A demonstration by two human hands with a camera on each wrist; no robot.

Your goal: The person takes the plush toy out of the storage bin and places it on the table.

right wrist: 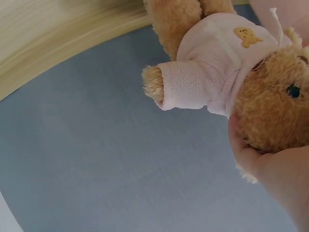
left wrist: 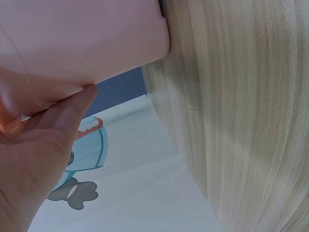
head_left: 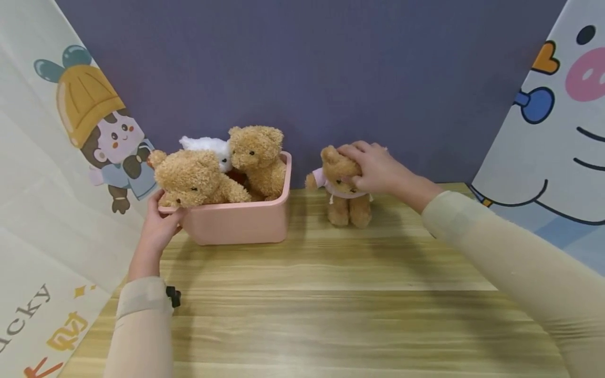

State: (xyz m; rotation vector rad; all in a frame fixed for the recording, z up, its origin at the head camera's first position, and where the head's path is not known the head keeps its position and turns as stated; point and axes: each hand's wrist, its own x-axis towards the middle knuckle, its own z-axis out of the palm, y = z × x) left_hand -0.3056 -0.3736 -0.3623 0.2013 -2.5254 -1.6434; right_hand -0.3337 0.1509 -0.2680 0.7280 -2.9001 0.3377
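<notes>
My left hand grips the left end of a pink plastic bin at its rim, the thumb along the outer wall in the left wrist view. Two curly tan teddy bears and a white plush toy sit in the bin. One teddy bear leans over the rim just above my left hand; the other sits upright at the right end. To the right of the bin, my right hand holds a brown teddy bear by the head. This bear wears a pale pink hoodie and is upright, legs down.
The wood-grain tabletop runs up to a dark blue-grey panel behind the bin and bear. Printed white sheets flank both sides, one with a cartoon child. A small black object shows beside my left cuff.
</notes>
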